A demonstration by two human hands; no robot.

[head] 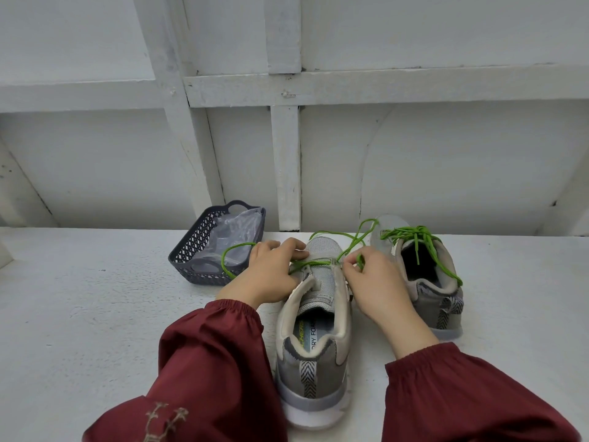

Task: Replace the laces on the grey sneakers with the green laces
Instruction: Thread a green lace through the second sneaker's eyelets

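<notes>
A dark openwork basket (pixel 191 250) is seen left of the middle of the white worktop (pixel 79 314), close to its back edge, with a crumpled clear plastic bag (pixel 236 231) lying in it. Just to its right, the left hand (pixel 271 272) is laid over the left eyelet row of a grey sneaker (pixel 314 346), its fingers curled and pinching a green lace (pixel 350 244). A loop of that lace is thrown out to the left, over the basket's near wall. The sneaker is stood at the middle of the worktop, heel toward the front edge, toe toward the back, with only the lowest eyelets threaded. The same lace is pinched between thumb and forefinger of the right hand (pixel 373 282) at the right eyelet row, and the slack is looped up behind. Touching this hand's right side, a second grey sneaker (pixel 443 301) is set nearer the back edge, fully laced with a second green lace (pixel 414 234), whose ends are left loose over the collar. Dark red sleeves (pixel 207 362) are worn on both arms.
</notes>
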